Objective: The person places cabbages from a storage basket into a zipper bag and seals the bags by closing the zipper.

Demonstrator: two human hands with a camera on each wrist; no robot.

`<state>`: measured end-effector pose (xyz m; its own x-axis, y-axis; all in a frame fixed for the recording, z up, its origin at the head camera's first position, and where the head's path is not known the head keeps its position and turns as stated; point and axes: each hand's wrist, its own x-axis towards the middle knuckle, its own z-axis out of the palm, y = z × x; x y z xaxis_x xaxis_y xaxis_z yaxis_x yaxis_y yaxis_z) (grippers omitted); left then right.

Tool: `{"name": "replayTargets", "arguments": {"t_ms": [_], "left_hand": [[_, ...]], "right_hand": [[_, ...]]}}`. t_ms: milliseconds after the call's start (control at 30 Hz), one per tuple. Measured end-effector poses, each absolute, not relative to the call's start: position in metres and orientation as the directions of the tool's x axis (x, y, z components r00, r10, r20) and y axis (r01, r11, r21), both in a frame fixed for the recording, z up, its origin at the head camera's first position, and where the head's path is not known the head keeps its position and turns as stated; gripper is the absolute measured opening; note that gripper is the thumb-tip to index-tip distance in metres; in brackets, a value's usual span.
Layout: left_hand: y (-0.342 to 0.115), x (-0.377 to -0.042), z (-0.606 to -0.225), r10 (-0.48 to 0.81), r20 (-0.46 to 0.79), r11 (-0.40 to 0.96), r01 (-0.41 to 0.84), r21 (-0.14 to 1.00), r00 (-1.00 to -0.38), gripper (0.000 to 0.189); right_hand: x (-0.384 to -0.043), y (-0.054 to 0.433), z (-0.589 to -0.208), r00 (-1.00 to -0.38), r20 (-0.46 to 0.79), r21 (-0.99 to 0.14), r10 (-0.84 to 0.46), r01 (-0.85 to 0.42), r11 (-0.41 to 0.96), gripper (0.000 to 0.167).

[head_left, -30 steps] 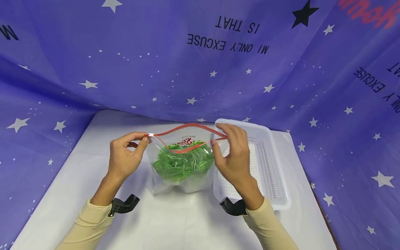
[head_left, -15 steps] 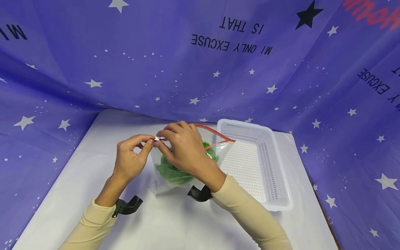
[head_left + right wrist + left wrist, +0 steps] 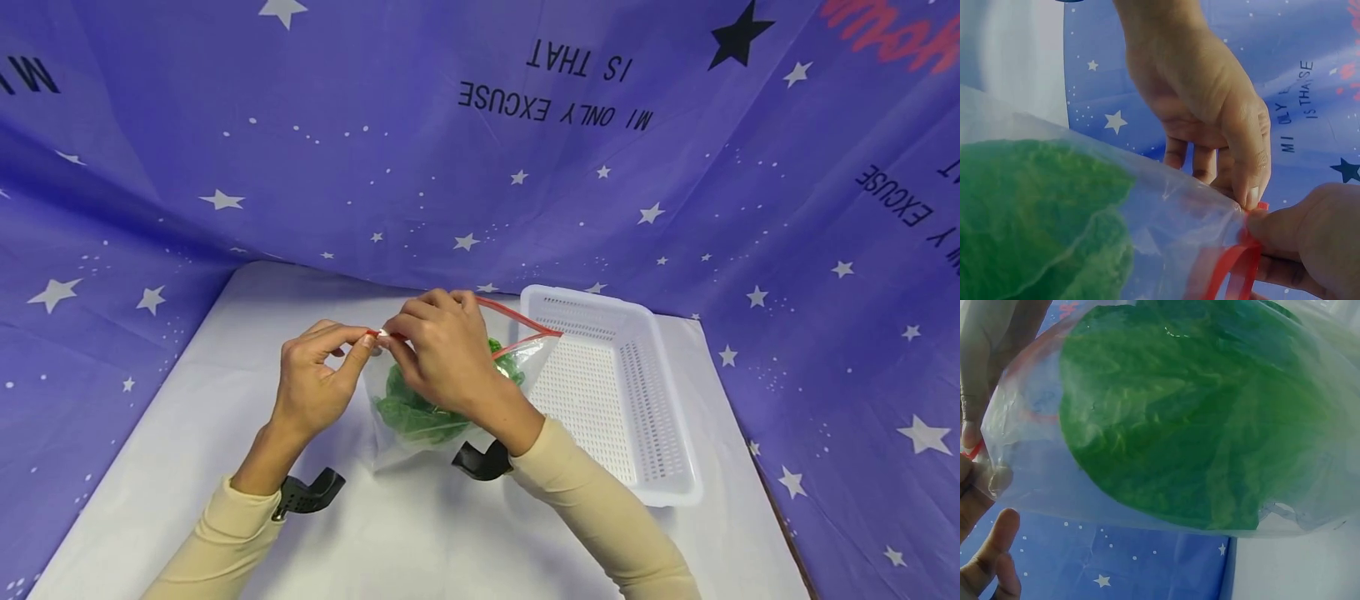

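A clear zip bag (image 3: 386, 454) with a red zip strip (image 3: 517, 316) stands on the white table, holding green lettuce leaves (image 3: 420, 423). My left hand (image 3: 315, 377) pinches the left end of the strip between thumb and forefinger. Right beside it, my right hand (image 3: 453, 354) pinches the strip at the white slider (image 3: 383, 333), which is mostly hidden by its fingertips. Toward the right the bag's mouth gapes. In the right wrist view, the thumbs of the left hand (image 3: 1210, 100) and right hand (image 3: 1316, 234) meet at the red strip. A broad leaf (image 3: 1179, 425) fills the left wrist view through the plastic.
A white perforated plastic basket (image 3: 670, 417) stands on the table to the right, and the bag's right corner overlaps it in the head view. Blue cloth (image 3: 420, 192) with stars and lettering hangs behind and at both sides of the white table (image 3: 405, 542).
My right hand has left the bag's right corner and moved left to the slider by my left hand. Over the last half second, its fingertips and the slider have shifted slightly right.
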<state>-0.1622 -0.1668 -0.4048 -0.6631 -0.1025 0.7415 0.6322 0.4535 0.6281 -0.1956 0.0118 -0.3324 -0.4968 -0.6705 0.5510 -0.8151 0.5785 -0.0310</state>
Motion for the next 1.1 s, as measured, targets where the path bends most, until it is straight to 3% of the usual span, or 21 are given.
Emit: {"name": "replayTargets", "arguments": {"t_ms": [433,1100], "left_hand": [[-0.166,-0.166,-0.408,-0.142,0.776,0.486,0.639,0.596,-0.615,0.008],[-0.174,-0.156,-0.384,-0.263,0.728,0.466,0.577,0.671,-0.633,0.009]], "right_hand": [[-0.199,0.029,-0.331,-0.542,0.486,-0.077,-0.685,-0.808,0.584,0.013],[-0.214,0.106,-0.331,-0.597,0.442,-0.049,-0.669,-0.761,0.647,0.012]]}}
